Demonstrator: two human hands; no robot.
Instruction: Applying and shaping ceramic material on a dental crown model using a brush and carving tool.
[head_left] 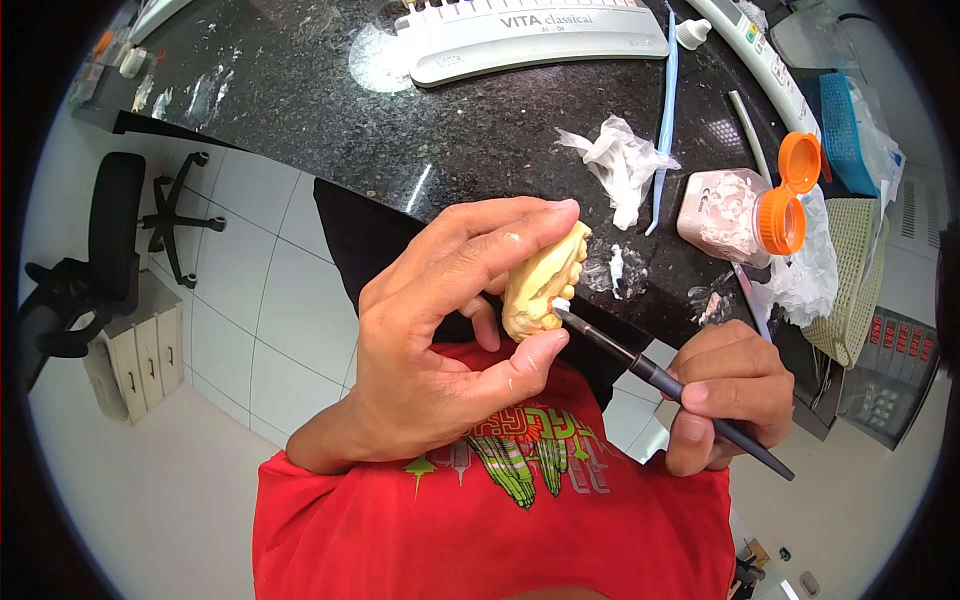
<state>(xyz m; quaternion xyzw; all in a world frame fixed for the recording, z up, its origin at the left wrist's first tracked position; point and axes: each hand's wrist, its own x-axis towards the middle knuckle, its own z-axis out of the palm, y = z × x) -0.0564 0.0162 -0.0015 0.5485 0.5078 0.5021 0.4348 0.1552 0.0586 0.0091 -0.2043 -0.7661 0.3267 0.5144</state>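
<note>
The left hand point(430, 350) holds a pale yellow, tooth-ridged plaster dental cast point(540, 285) up in the air in front of the red shirt point(480, 520), just off the near edge of the black speckled stone worktop point(400, 110). Its fingers point(500, 235) are closed over the top of the cast and the thumb presses from below, so the cast is pinched between them with its toothed edge left bare on the side away from the palm.

The right hand point(725, 395) is closed in a pen grip around a slim dark grey brush handle point(670, 385). The brush's small white tip touches the cast just beside the left thumb tip.

The cast looks stiff, light and brittle, likely to chip at the thin teeth if squeezed or dropped. It seems best held by its thick base, as here, with the fingers kept off the ridge. The brush is light and stiff, and a hold near the middle should steady its tip.

Beyond the fingers, on the worktop, lie a crumpled white tissue point(620, 160), a clear plastic jar of pinkish powder with an open orange flip lid point(745, 210), and farther off a long white tray of tooth-shade tabs point(530, 35). A thin light blue stick point(667, 110) lies beside the tissue.
</note>
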